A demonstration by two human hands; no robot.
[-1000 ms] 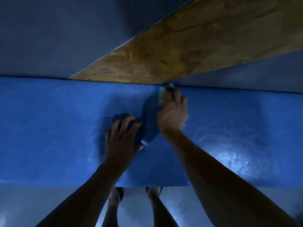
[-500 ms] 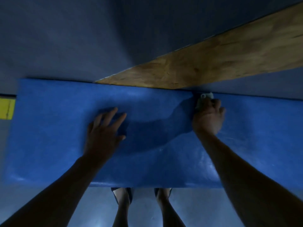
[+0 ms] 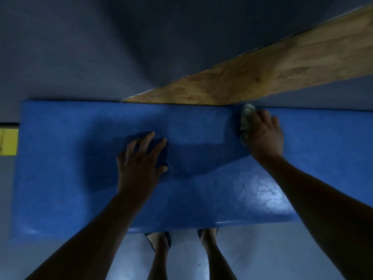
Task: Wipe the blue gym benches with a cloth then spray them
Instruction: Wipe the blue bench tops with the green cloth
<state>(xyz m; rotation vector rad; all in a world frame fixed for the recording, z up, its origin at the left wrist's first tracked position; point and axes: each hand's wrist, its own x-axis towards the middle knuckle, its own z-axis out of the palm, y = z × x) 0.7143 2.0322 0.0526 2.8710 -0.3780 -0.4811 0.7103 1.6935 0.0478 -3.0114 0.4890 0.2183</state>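
A long blue gym bench (image 3: pixel 66 158) runs across the view, its left end visible. My right hand (image 3: pixel 264 136) presses a pale greenish cloth (image 3: pixel 246 119) onto the bench's far edge, fingers curled over it. My left hand (image 3: pixel 139 162) rests flat on the middle of the bench top with fingers spread, holding nothing. No spray bottle is in view.
A brown wooden board (image 3: pixel 262 77) slants from the bench's far edge to the upper right. A yellow block (image 3: pixel 8 141) sits at the far left. Grey floor surrounds the bench, and my feet (image 3: pixel 159 239) stand by its near edge.
The view shifted so the bench's left end shows. My right hand and the cloth stay at the far edge by the board. My left hand spread flat on the bench top.
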